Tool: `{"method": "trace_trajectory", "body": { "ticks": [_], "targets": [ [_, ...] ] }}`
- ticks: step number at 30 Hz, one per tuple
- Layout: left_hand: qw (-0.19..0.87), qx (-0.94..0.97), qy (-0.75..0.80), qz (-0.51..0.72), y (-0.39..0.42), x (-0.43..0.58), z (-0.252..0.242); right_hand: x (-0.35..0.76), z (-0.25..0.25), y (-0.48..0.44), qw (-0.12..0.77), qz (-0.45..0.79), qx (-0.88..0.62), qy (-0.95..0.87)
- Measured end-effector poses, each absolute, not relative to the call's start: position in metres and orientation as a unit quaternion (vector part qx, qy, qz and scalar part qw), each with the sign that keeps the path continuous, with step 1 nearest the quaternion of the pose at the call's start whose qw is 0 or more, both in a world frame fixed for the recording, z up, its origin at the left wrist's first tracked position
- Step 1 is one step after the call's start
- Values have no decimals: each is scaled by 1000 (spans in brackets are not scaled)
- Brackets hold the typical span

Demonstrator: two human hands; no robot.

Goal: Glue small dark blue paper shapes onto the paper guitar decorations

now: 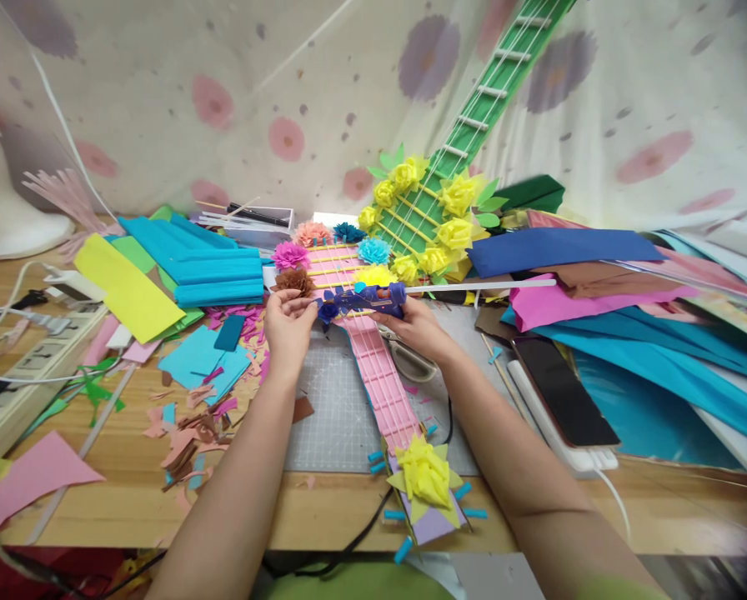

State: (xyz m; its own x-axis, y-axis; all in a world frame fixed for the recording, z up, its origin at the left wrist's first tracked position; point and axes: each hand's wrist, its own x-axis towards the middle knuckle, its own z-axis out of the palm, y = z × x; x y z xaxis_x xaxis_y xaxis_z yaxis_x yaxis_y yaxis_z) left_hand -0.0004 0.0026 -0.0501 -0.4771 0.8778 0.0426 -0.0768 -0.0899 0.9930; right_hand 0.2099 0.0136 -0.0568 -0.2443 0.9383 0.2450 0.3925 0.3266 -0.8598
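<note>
My right hand [418,327] is wrapped around a dark blue hot glue gun [370,298], with a long white glue stick [486,286] running out of its back. The fingers of my left hand [290,323] pinch a small dark blue paper flower [327,312] by the gun's nozzle. Beneath both hands lies a pink paper guitar [386,375] with strings. Its body carries paper flowers, among them a brown one [294,282], a magenta one [290,255] and a light blue one [373,250]. A big yellow flower [424,473] sits on its headstock. The gun partly covers the guitar's body.
A green paper guitar [473,121] leans against the curtain behind. Scissors [411,358] lie on the grey cutting mat [323,408]. Paper scraps [195,442] and blue crepe paper [211,258] are to the left, beside a power strip [42,358]. A phone [564,392] rests at right.
</note>
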Motion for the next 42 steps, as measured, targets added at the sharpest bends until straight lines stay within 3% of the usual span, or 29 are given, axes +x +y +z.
{"method": "trace_trajectory", "body": {
  "ticks": [21, 32, 38, 42],
  "targets": [
    [356, 367, 529, 677, 2, 5, -53, 211, -61, 17, 410, 324, -468, -713],
    [358, 411, 481, 687, 0, 5, -54, 255, -37, 12, 507, 300, -533, -608],
    [321, 397, 471, 720, 1, 4, -54, 314, -57, -1, 440, 298, -601, -597],
    [371, 367, 462, 717, 0, 6, -51, 323, -80, 3, 401, 263, -661, -577]
  ]
}}
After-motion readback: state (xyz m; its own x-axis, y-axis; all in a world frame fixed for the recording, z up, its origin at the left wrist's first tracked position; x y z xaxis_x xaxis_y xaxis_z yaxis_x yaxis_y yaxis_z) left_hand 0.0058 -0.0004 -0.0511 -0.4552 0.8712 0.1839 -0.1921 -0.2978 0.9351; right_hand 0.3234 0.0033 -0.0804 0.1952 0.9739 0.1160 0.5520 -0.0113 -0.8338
